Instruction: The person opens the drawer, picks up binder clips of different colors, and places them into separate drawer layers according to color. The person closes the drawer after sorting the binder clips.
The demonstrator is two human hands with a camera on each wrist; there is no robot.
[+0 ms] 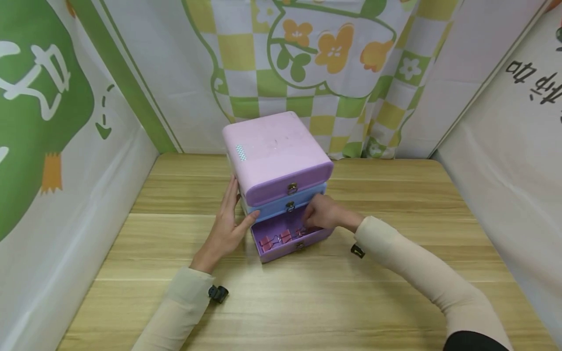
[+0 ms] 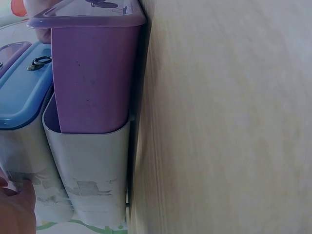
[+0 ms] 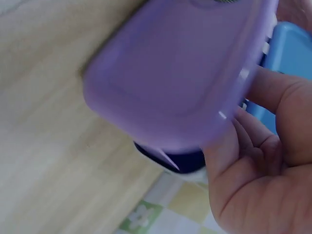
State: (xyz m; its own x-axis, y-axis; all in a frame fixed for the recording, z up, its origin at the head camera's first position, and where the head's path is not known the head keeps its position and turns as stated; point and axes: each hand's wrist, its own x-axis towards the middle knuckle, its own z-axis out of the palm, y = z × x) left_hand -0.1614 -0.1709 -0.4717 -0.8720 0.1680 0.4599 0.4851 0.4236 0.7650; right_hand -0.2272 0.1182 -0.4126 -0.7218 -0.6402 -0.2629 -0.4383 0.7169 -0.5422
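Observation:
A small chest has a pink top (image 1: 276, 151), a purple upper drawer front (image 1: 291, 185), a blue drawer (image 1: 274, 207) and a pulled-out purple bottom drawer (image 1: 281, 256). Several pink binder clips (image 1: 285, 236) lie in a row inside it. My left hand (image 1: 224, 234) rests along the chest's left side, fingers extended, thumb by the blue drawer. Reaching into the right part of the open drawer, my right hand (image 1: 325, 213) has curled fingers pinching a binder clip (image 3: 244, 103); only a small bit shows between thumb and forefinger. The drawer wall hides the fingertips.
The chest stands on a wooden table (image 1: 175, 195), near its back edge. Behind it hangs a checked, flowered cloth (image 1: 237, 53). Printed white sheets close off the left and right sides. A dark camera (image 1: 218, 294) sits at the left wrist.

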